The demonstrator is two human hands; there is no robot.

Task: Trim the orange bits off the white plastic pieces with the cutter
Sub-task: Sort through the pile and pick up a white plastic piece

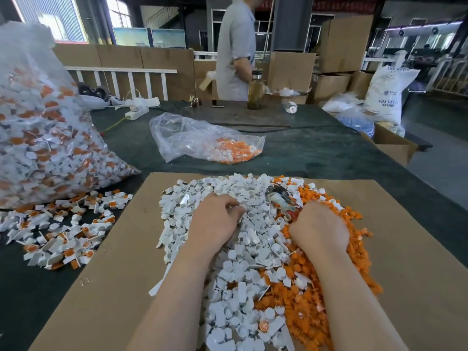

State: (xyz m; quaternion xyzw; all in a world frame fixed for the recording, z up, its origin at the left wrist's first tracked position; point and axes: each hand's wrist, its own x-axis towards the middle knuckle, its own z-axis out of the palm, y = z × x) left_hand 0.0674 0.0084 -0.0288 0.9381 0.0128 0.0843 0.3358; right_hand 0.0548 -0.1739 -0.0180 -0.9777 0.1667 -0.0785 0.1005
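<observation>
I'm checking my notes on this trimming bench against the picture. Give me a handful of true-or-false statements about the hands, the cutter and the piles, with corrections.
1. The right hand grips the cutter. True.
2. The left hand lies flat and open on the cardboard sheet. False: its fingers are curled, pinching a small white piece over the white pile.
3. The orange offcuts are heaped on the right side of the cardboard sheet. True.
4. The big clear bag at the left holds only white pieces. False: it holds white pieces with orange bits on them.
5. A bottle stands at the far edge of the table. True.
</observation>
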